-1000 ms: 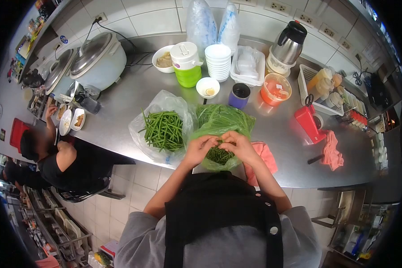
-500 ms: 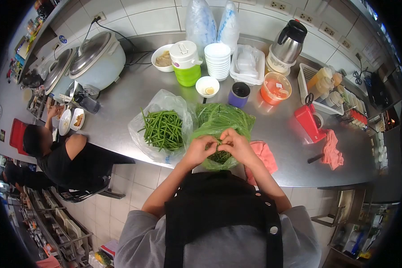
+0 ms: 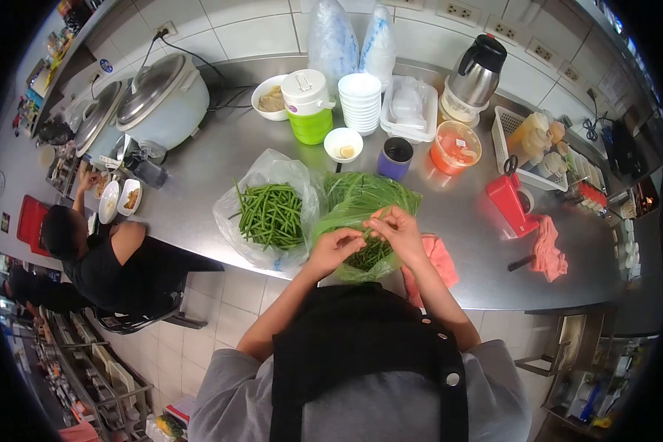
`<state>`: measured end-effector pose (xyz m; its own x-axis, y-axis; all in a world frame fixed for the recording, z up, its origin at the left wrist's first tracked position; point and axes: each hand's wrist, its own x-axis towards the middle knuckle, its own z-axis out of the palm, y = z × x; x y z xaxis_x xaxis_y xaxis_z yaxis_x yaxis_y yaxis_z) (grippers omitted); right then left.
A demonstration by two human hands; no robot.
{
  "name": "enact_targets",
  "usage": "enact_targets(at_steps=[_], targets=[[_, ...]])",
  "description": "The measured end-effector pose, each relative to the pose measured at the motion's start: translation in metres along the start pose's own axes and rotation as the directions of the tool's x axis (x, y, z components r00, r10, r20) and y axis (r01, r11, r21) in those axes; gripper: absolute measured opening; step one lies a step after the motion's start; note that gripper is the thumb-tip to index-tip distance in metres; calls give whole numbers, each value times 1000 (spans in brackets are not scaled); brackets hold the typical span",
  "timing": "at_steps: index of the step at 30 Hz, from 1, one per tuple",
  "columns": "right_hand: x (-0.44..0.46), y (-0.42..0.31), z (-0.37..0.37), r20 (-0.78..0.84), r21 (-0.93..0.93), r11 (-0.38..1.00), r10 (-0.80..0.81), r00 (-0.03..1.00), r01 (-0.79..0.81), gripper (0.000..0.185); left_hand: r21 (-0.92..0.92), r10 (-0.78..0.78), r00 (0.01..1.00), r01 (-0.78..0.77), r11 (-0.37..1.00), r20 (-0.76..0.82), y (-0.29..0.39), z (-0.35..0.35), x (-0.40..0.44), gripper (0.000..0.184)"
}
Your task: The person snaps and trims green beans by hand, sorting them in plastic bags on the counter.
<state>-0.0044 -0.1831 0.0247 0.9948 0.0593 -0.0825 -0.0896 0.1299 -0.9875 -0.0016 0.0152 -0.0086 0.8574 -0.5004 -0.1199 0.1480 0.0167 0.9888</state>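
Note:
My left hand (image 3: 334,251) and my right hand (image 3: 398,233) meet above an open green plastic bag (image 3: 379,190), fingertips pinched close together. A thin green bean shows at my right fingers; its far end is hard to see. My left thumb and finger are closed at the bean's other side, mostly covering what they hold. Inside the green bag, below my hands, lie darker green bean pieces (image 3: 367,255). Left of it, a clear plastic bag (image 3: 232,214) stands open, filled with short cut green beans (image 3: 269,214).
A pink cloth (image 3: 436,264) lies beside my right forearm. Behind the bags stand a small white bowl (image 3: 343,145), a purple cup (image 3: 395,158) and a green-and-white jug (image 3: 309,110). A red tape dispenser (image 3: 510,206) sits to the right. At left, a person (image 3: 118,254) sits near food dishes.
My hands have drawn slightly apart, the right one moving a little up and to the right. The bags have stayed in place.

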Motion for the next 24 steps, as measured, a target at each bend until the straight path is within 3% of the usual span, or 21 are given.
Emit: enact_targets(at_steps=[5,10,15,17,19,20,21,22,24], targets=[[-2,3,-1,12,-73,994,85,996,-84,13,-40,60,992,-65,997,-115,4,5,2,26],[-4,10,1,57,14,999,47,997,-48,12,137,131,981,-112,984,-142,1,3,5,22],[-4,5,5,30,42,993,112,993,-113,13,61,85,983,-76,995,-165,-9,1,5,22],[-2,-4,10,-3,-103,994,42,999,-42,14,46,85,979,-78,996,-186,-19,-3,4,23],[1,-30,26,65,-132,991,-17,998,25,15,281,1,990,39,959,-141,-28,-3,1,23],[4,-43,33,118,-160,983,-74,990,93,16,283,2,989,39,958,-145,-29,-3,-1,23],[7,-51,37,119,-158,983,-77,990,95,16,428,93,988,-31,903,-123,-24,0,-3,22],[11,-57,40,204,-272,947,-116,972,170,16,560,178,980,-100,822,-86,-18,2,-4,21],[14,-56,39,291,-373,893,-144,946,251,17,547,126,983,-35,836,-130,-17,1,-4,21]])
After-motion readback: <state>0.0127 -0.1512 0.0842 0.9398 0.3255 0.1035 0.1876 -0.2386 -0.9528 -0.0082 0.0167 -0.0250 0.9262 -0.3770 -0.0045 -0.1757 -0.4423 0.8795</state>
